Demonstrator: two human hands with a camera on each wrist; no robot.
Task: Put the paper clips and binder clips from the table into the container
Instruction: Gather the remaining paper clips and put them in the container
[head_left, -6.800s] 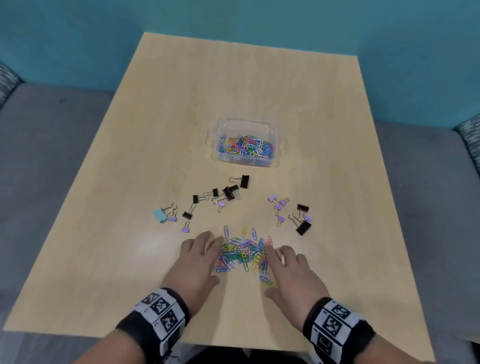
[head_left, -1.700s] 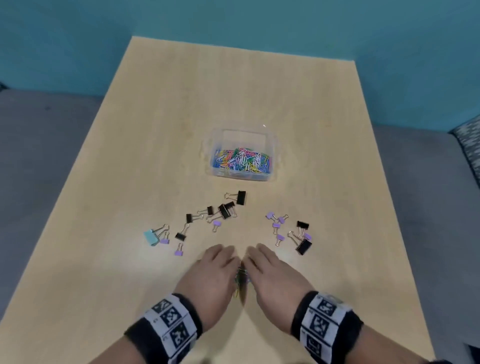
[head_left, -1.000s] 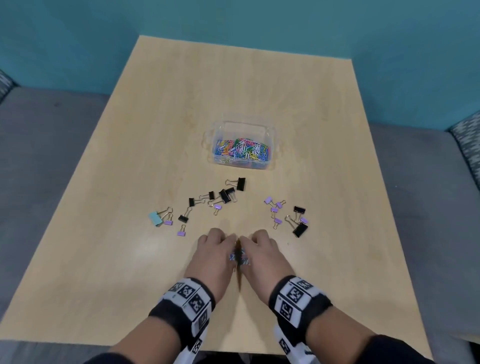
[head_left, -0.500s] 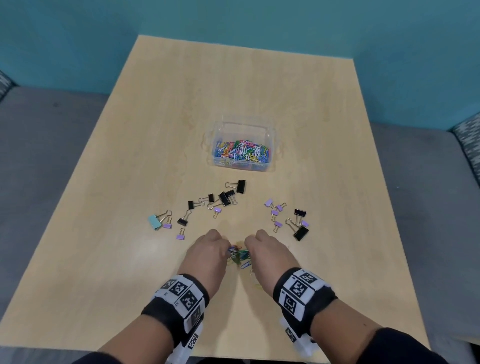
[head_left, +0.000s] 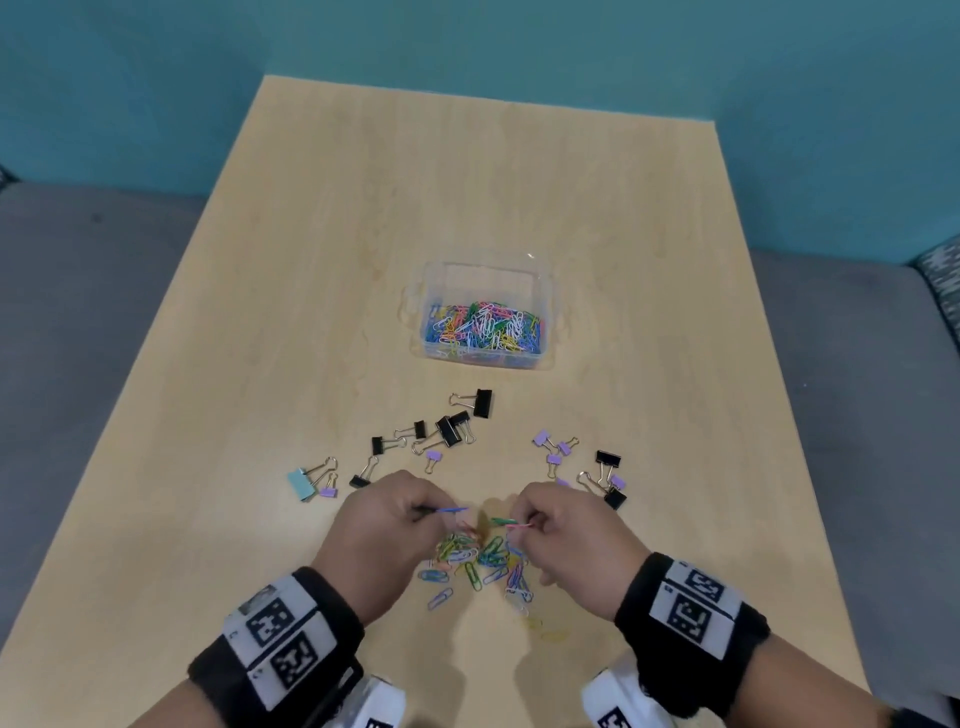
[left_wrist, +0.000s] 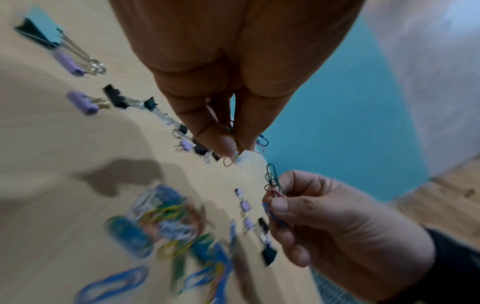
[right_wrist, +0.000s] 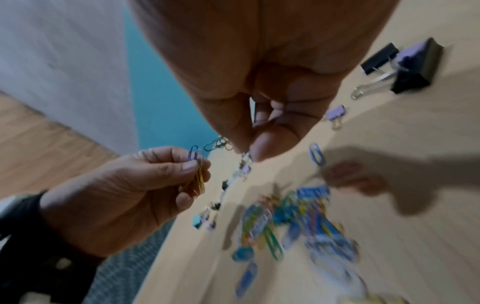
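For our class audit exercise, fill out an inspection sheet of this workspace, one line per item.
Surface: light wooden table.
Job's things: clear container part full of paper clips; loose paper clips near the table's front edge; binder clips between them and the container.
Clutter: nothing seen.
Grippers: left hand and right hand each pinch paper clips above the pile.
Cables: nothing seen.
Surroundings: teal wall, grey seating.

Container (head_left: 485, 270) behind binder clips (head_left: 449, 430); paper clips (head_left: 475, 558) nearest, on table (head_left: 311, 260)
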